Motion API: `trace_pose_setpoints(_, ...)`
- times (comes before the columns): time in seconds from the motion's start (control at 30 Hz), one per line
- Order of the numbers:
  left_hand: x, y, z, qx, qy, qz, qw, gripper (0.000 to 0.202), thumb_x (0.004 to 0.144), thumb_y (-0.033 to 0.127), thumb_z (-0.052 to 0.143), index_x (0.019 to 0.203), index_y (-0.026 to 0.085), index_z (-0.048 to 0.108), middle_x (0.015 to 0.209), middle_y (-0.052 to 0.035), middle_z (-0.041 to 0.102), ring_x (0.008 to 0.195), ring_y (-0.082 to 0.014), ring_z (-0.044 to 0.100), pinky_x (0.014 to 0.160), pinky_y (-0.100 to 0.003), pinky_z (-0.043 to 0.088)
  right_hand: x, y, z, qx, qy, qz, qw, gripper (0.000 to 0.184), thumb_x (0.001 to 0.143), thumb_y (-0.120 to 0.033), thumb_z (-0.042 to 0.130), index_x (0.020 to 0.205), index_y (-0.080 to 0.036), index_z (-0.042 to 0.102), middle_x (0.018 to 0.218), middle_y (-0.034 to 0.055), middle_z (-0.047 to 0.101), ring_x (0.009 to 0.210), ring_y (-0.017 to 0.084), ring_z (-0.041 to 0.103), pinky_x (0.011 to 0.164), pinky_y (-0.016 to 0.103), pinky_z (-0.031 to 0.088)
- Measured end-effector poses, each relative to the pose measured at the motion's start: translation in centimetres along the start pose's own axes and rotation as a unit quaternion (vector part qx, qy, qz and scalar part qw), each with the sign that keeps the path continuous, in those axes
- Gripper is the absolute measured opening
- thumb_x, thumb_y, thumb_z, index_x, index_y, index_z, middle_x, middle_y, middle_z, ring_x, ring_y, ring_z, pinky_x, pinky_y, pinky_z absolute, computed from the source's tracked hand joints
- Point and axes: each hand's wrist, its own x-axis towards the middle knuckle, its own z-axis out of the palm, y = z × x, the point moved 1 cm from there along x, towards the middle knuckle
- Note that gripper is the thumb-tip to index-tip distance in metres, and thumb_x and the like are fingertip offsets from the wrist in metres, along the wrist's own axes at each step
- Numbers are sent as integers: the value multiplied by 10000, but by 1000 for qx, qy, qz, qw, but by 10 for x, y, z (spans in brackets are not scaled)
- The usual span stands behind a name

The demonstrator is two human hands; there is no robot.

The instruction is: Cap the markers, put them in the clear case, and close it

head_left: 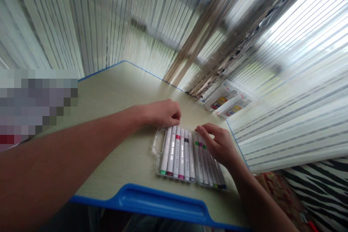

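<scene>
A clear plastic marker case [160, 141] lies opened flat on the table, both halves filled with a row of white markers [176, 156] with coloured ends. My left hand [164, 112] is at the far edge of the left half, fingers curled inward and closed. Its fingertips are close to the marker tops, and what they hold, if anything, is hidden. My right hand [219, 141] reaches over the right half and covers part of its markers. Thumb and index finger come together at the far edge near the middle; whether something is between them does not show.
The light wood-look table [108, 90] has a blue rim with a moulded blue tray groove [163, 203] at the near side. Clear packages with yellow labels [227, 105] stand at the far right edge. Striped curtains [152, 18] hang behind. Zebra-patterned fabric [320, 181] is at lower right.
</scene>
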Motion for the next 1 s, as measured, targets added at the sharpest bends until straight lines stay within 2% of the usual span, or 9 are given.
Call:
trace_pose_setpoints(0.2, -1, 3, -3, 19, 8, 3, 1000, 201, 765, 240, 567, 765, 153, 749, 703, -43, 719, 596, -121, 579, 563, -220, 365, 0, 0, 0, -11, -3, 10, 1000, 385, 936, -382, 461, 740, -156, 703, 733, 52, 691, 684, 175, 626, 628, 267, 411)
trace_pose_setpoints(0.5, 0, 5, -1, 29, 23, 6, 999, 196, 734, 196, 563, 725, 140, 750, 657, -53, 707, 554, -123, 559, 527, -229, 352, 3, 6, 2, 42, -16, -2, 999, 379, 941, -368, 456, 732, -166, 698, 780, 53, 706, 736, 172, 640, 687, 261, 430)
trace_pose_setpoints(0.77, 0, 3, -4, 36, 18, 0, 999, 197, 747, 209, 565, 731, 144, 750, 664, -53, 707, 558, -119, 556, 531, -231, 346, 4, 7, -2, -14, 9, 42, 999, 431, 927, -404, 458, 661, -165, 698, 642, 27, 671, 600, 151, 602, 598, 252, 404)
trace_pose_setpoints(1.0, -1, 7, -6, 36, 17, -25, 999, 191, 736, 189, 562, 700, 140, 744, 631, -53, 694, 541, -119, 545, 521, -233, 341, 6, 13, 0, 30, -3, 64, 998, 456, 925, -440, 438, 681, -162, 704, 744, 58, 713, 715, 191, 644, 669, 273, 429)
